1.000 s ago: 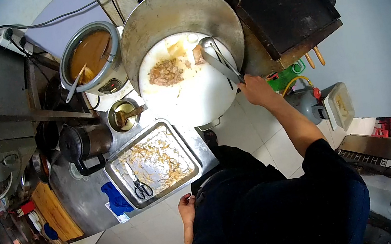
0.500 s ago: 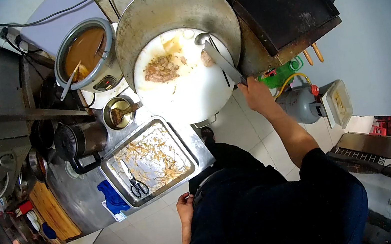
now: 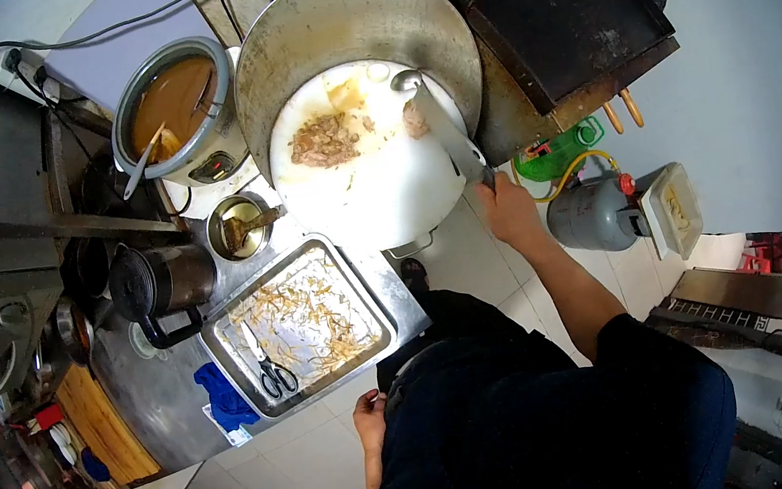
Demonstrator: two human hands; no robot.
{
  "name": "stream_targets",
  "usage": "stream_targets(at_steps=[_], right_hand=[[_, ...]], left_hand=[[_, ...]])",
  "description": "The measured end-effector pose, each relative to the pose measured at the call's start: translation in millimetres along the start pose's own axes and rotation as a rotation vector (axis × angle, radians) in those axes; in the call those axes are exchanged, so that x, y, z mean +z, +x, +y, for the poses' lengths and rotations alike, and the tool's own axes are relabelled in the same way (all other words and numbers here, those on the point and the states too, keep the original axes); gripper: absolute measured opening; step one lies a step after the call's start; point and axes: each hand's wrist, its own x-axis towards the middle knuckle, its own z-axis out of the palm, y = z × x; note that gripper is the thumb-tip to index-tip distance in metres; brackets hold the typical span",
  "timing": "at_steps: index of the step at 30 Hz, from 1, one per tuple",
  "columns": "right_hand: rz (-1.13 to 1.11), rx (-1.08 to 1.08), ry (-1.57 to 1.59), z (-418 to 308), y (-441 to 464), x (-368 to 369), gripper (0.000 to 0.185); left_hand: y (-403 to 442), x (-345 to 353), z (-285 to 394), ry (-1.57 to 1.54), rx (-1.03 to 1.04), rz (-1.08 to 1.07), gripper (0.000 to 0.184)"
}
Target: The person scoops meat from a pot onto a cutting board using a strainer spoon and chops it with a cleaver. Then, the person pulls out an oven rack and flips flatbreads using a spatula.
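My right hand [image 3: 511,211] is closed round the dark handle of a knife [image 3: 444,125], whose flat metal blade reaches over the large metal pot [image 3: 348,23]. White liquid [image 3: 374,196] fills the lower part of the pot. Near the blade's far end are a ladle [image 3: 406,81] and a lump of meat [image 3: 415,119]. Brown chopped meat [image 3: 323,141] lies in a heap to the left. Down by my waist, my left hand [image 3: 369,418] has its fingers curled; whatever may be in them is hidden.
Left of the pot stands a cooker [image 3: 114,114] of brown sauce. A small metal bowl [image 3: 215,232] and a tray [image 3: 387,338] with shreds and scissors [image 3: 270,364] sit on the counter. A black griddle [image 3: 557,2] is at upper right, above a gas cylinder [image 3: 589,218].
My right hand has moved slightly down and left, with the knife turning a little steeper. The ladle's dark handle is now mostly behind the blade. My left hand has stayed put.
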Motion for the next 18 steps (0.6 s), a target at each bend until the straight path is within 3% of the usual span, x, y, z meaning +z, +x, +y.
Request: stream_targets(at_steps=[4,6,9,12,16,18], right_hand=[[0.045,-0.042,0.024,9.9,21.8,-2.0,0.043],[0.043,-0.195,-0.034,10.9,30.7,-0.4,0.045],[-0.017,-0.047,0.058,6.0,32.3,9.7,0.04],[-0.023,-0.084,-0.066,19.2,21.9,32.6,0.04],[-0.013,-0.107,0.032,21.0,8.3,31.2,0.04],[-0.04,-0.017,-0.064,15.6,5.7,17.2,0.038]], left_hand=[[5.8,-3.0,1.2,0.023,0.017,-0.027,0.031],[2.7,-1.0,11.7,0.034,0.011,-0.034,0.03],[0.9,-0.3,16.0,0.067,-0.019,-0.029,0.03],[4.5,-0.8,3.8,0.053,-0.003,-0.025,0.029],[0.4,-2.1,6.5,0.064,-0.019,-0.015,0.029],[-0.8,1.6,12.5,0.059,-0.03,-0.015,0.029]])
